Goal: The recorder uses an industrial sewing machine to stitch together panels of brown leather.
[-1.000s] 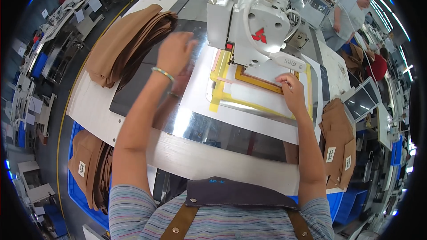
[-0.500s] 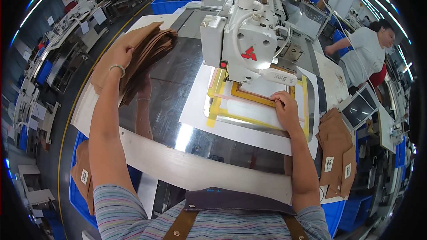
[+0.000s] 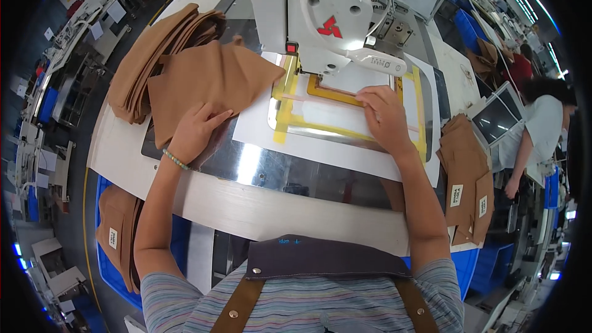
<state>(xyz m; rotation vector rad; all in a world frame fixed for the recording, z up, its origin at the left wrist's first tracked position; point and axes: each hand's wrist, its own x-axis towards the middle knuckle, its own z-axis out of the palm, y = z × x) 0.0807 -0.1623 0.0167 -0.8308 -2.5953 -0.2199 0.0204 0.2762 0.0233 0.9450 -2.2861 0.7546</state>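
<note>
Left hand (image 3: 196, 131) lies flat, fingers spread, pressing on 1 brown fabric piece (image 3: 209, 80) pulled out over the metal plate (image 3: 259, 166); not clenched, no pinch visible. Fabric piece sits between the brown fabric stack (image 3: 145, 61) at far left and the white sewing machine (image 3: 320, 12). Right hand (image 3: 383, 117) rests open, palm down, on the yellow-framed template (image 3: 345, 120) under the machine head, fingertips near the needle area. White table (image 3: 246, 206) carries all this. More brown pieces (image 3: 465, 179) at right edge, blue bins (image 3: 114, 234) beside the table. Another person (image 3: 536, 129) works at a nearby station. Factory floor around, crowded benches.
</note>
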